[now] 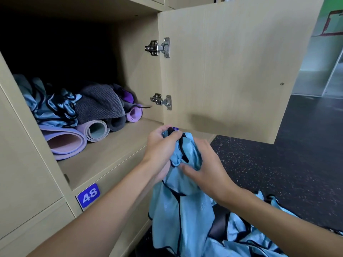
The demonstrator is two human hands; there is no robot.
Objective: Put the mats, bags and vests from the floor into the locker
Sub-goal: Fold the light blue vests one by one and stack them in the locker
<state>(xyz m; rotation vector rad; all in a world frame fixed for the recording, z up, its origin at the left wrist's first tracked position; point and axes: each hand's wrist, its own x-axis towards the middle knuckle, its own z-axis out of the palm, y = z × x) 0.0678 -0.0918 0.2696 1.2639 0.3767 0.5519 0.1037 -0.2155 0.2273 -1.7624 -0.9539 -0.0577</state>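
A light blue vest with black trim (182, 204) hangs in front of the open locker (111, 156). My left hand (160, 145) grips its bunched top at the locker's front edge. My right hand (206, 169) holds the cloth from the right, fingers curled into the folds. Inside the locker lie rolled mats (65, 143), a grey bag or cloth (100, 104) and crumpled blue vests (53, 106). More blue vests (259, 236) lie in a heap on the floor below my right arm.
The locker door (232, 67) stands open to the right, with two metal hinges. A closed locker below carries a blue tag 48 (88, 196). Dark speckled rubber flooring (278, 173) spreads to the right.
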